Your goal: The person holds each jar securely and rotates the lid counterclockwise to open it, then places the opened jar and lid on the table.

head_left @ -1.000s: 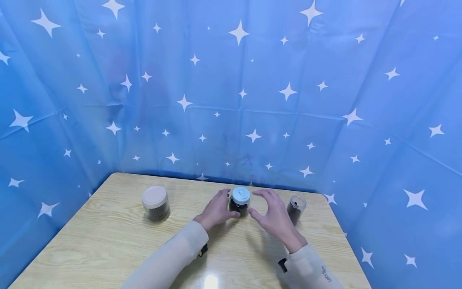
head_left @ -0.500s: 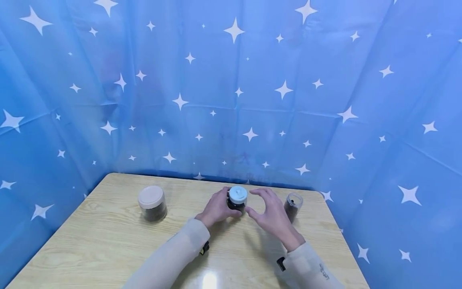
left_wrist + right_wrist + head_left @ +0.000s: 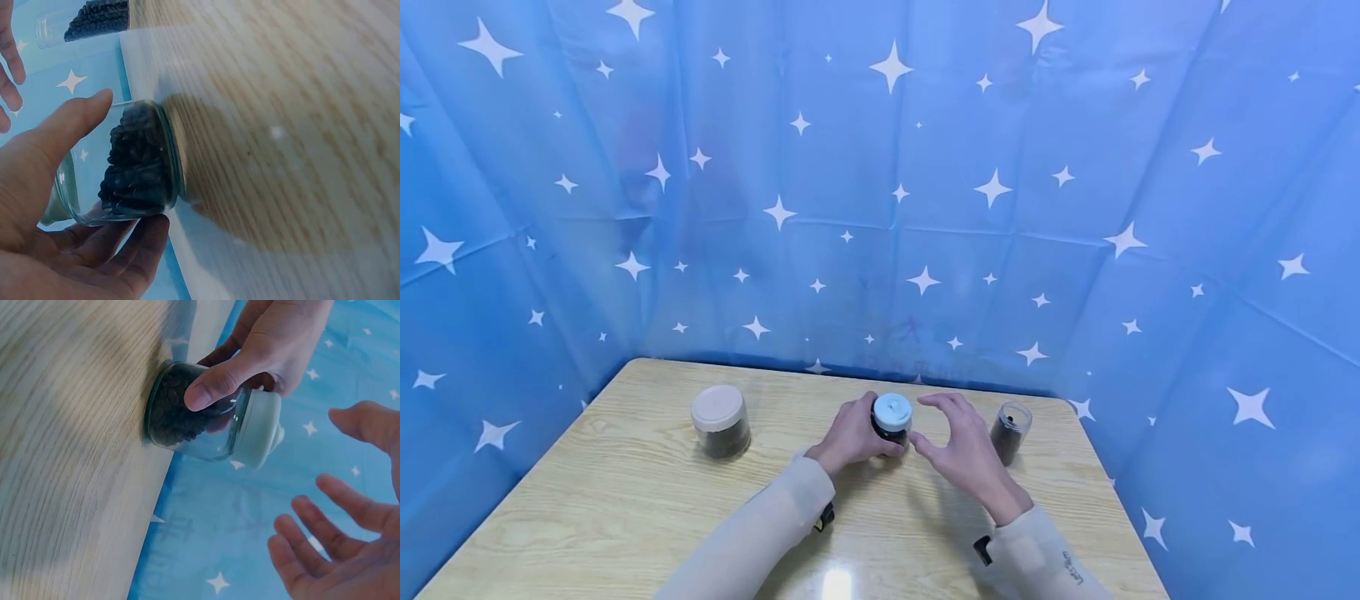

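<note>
Fingers and thumb of the left hand (image 3: 850,436) curl round the glass body of the small clear glass jar of dark beans with a pale blue knobbed lid (image 3: 891,422), which stands on the pale wood-grain table (image 3: 625,500) near the middle of its far edge; the right hand (image 3: 958,446) hangs just beside the lid with fingers spread and loosely bent, holding nothing. To do this well, I judge the left hand should keep the jar pressed flat on the wood with its grip low on the glass, so the right fingers can close evenly round the lid's rim rather than the knob. A wider clear jar with a cream lid (image 3: 721,421) stands toward the far left corner, and a narrow lidless glass jar of dark beans (image 3: 1010,432) toward the far right corner. Whether the lid is seated tight or loose cannot be told; the left fingers hide the jar's near side in the head view, and both wrist views are blurred along the table
</note>
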Demonstrator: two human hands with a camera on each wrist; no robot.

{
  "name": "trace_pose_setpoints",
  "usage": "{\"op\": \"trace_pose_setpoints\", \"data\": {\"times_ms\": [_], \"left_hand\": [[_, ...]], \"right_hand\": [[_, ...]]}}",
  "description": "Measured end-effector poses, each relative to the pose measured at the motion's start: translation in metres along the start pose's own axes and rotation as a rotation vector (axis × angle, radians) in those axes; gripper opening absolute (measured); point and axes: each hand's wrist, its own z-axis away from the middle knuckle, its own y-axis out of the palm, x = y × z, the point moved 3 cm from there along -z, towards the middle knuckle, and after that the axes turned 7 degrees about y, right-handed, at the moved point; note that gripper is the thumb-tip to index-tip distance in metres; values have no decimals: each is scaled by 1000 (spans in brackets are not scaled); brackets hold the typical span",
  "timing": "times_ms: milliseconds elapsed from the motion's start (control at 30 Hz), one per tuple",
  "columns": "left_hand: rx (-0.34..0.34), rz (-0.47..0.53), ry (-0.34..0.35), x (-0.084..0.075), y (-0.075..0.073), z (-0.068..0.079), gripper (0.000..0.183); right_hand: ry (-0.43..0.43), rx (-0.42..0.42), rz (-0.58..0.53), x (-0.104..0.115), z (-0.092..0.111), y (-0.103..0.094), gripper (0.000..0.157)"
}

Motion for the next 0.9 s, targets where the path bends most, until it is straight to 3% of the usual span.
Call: {"op": "trace_pose_setpoints", "data": {"times_ms": [267, 500, 600, 633, 700, 900], "left_hand": [[-23, -29, 37, 0, -5, 7, 82], [-60, -21, 176, 6, -10, 16, 71], [-54, -62, 180, 3, -15, 21, 69], [-35, -69, 146, -7, -20, 25, 68], [-21, -89, 139, -10, -23, 29, 69], [0, -119, 180, -17, -32, 44, 71]], "right_hand": [[0, 10, -25, 8, 0, 3, 57], [-16, 9, -50, 15, 1, 4, 61], [-18, 18, -65, 17, 1, 4, 62], [-17, 24, -75, 17, 2, 5, 62], [-6, 40, -88, 19, 3, 4, 62], [37, 99, -123, 23, 8, 5, 62]]}}
